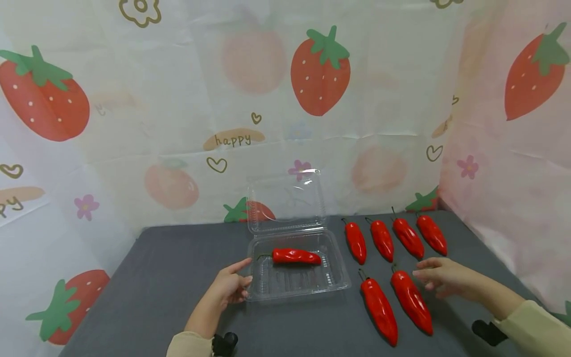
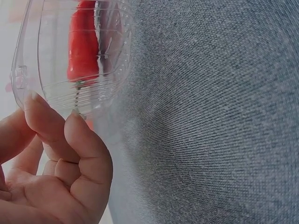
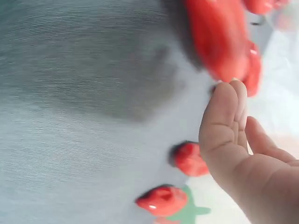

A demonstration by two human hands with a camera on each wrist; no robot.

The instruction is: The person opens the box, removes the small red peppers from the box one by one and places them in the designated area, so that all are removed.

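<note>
A clear plastic clamshell box [image 1: 296, 292] lies on the grey table with its lid [image 1: 287, 206] raised at the back. Inside its base is one red pepper [image 1: 296, 256] lying sideways, green stem to the left. My left hand [image 1: 229, 285] is at the box's left rim, index finger stretched out and fingertips touching the edge; the left wrist view shows its lower fingers bent. My right hand [image 1: 446, 277] hovers with loosely bent fingers, holding nothing, right of a front red pepper [image 1: 411, 302]. Another front pepper [image 1: 379, 311] lies beside that one.
Several more red peppers [image 1: 382, 240] lie in a back row right of the box, stems pointing away. A strawberry-printed curtain [image 1: 192, 99] hangs behind the table [image 1: 178, 263]. A pink printed sheet [image 1: 504, 163] borders the right side.
</note>
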